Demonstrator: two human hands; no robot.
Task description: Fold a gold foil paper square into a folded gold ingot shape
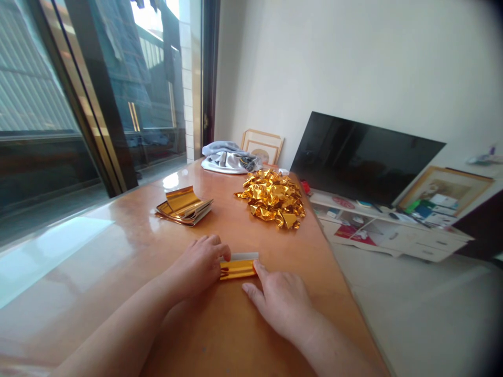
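A sheet of gold foil paper (239, 269), partly folded into a strip, lies on the table in front of me. Its pale underside shows along the far edge. My left hand (204, 267) is curled at the strip's left end, its fingers closed on that end; the thumb is largely hidden. Stretched out, the index finger of my right hand (281, 298) touches the right end, while the thumb stays apart on the near side. Beyond my left hand sits a stack of gold foil sheets (184, 207), the top one curling up. A heap of folded gold foil pieces (275, 196) lies farther off to the right.
The glossy wooden table (220, 335) ends along a right edge, with floor beyond. Bundled grey cloth (228, 157) and a framed picture (262, 146) are at its far end. A television (361, 157) stands over a low white cabinet (393, 235). Glass doors (141, 78) are at left.
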